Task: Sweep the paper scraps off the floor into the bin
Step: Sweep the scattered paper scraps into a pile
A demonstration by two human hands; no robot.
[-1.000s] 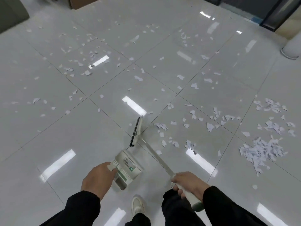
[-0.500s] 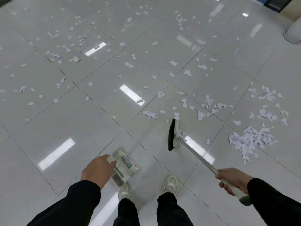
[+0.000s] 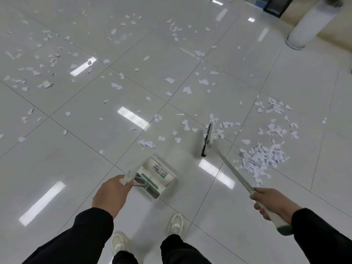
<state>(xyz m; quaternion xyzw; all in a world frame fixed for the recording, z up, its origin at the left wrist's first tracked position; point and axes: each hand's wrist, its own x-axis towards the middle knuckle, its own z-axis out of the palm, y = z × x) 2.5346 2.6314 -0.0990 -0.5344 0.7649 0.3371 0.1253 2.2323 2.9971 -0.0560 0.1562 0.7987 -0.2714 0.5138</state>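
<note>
White scraps: torn paper scraps litter your glossy floor, heaped right of the broom.
Right hand: you grip the broom.
Left hand: you grip the dustpan handle.

Place: this is looking like an office lobby or a commercial hallway, not a home.
Floor: large glossy pale tiles with thin dark joints are spreading across the whole view.
Lighting: long strip reflections are lying in rows on the tiles, pointing to ceiling tube lights overhead.
Far corner: a white cylindrical stand or column base is standing at the upper right, beside a dark framed glass door or panel and a beige wall strip.
Litter: torn paper scraps are lying scattered over the open floor.
</note>
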